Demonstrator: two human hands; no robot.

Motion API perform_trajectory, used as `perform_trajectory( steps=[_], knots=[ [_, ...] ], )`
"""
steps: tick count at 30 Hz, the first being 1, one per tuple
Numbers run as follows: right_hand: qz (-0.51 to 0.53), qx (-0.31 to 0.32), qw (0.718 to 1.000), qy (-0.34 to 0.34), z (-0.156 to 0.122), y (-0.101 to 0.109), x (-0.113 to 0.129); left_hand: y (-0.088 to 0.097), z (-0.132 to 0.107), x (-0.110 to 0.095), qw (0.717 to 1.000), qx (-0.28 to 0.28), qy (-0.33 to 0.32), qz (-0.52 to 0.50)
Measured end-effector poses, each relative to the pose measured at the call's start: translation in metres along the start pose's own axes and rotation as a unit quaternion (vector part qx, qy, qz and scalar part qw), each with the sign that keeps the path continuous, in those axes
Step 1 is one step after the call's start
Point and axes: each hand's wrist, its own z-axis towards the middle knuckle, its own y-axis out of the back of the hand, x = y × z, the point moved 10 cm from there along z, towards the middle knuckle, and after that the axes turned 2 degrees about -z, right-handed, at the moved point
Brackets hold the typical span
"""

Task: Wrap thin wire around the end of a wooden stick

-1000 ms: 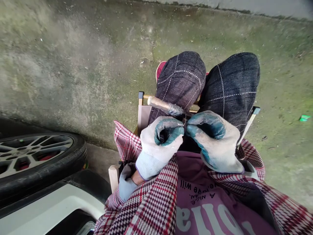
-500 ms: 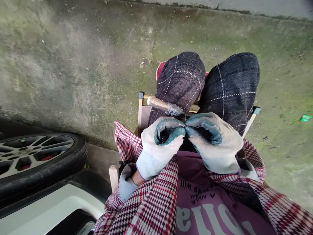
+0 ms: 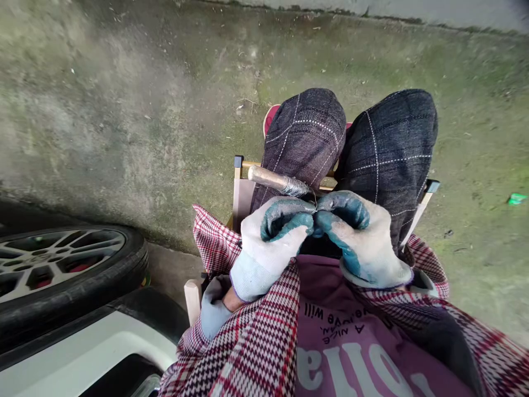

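Note:
Both my hands wear white knit gloves with blue-green coated palms and meet fingertip to fingertip above my lap. My left hand point(image 3: 268, 248) is closed in a pinch on a thin wire point(image 3: 315, 201), of which a short loop shows above the fingertips. Pressed close beside it, my right hand point(image 3: 367, 237) pinches at the same wire, its thumb and forefinger together. Just beyond the fingers, a wooden handle point(image 3: 266, 176) lies slantwise over my left thigh. Grey wire point(image 3: 294, 186) is wound in several turns around its inner end. The hands hide what lies further right.
I sit on a folding chair point(image 3: 243, 196) with pale fabric and wooden parts. On the left a car wheel point(image 3: 136, 259) lies flat near a white car panel point(image 3: 95, 353). A green scrap point(image 3: 516, 198) lies on the mossy concrete floor point(image 3: 165, 110) at the right.
My right hand has turned at the wrist and shifted slightly left, showing more of its coated palm. The wire loop now shows more clearly. My left hand has barely moved.

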Motion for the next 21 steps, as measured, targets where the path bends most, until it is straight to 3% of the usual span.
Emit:
perform_trajectory(
  steps=[6, 15, 18, 21],
  knots=[
    [0.038, 0.002, 0.999, -0.012, -0.001, -0.001, 0.0, 0.003, -0.002, -0.003, 0.999, -0.015, -0.037, 0.033],
    [-0.045, -0.002, 0.996, 0.081, -0.01, -0.001, 0.02, 0.002, -0.004, -0.009, 0.99, -0.031, -0.098, 0.091],
    [-0.058, 0.013, 0.993, 0.103, -0.011, -0.002, 0.023, 0.001, -0.003, -0.007, 0.994, -0.02, -0.068, 0.077],
    [-0.037, -0.007, 0.997, 0.072, -0.007, 0.006, 0.013, 0.0, 0.0, 0.002, 1.0, 0.002, -0.009, 0.017]
  ],
)
